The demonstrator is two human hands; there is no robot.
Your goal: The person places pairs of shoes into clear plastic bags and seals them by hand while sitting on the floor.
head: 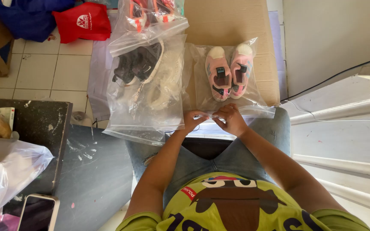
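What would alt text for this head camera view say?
Left hand and right hand pinch the edge of a clear plastic zip bag holding small pink shoes; more bagged shoes lie alongside.

Bright, even daylight; sharp, slight edge distortion.

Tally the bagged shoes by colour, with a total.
Pink shoes, in the clear bag both hands pinch: 2
Black shoes: 2
White shoes: 1 visible
Orange-trimmed shoes: 2
Total: 7
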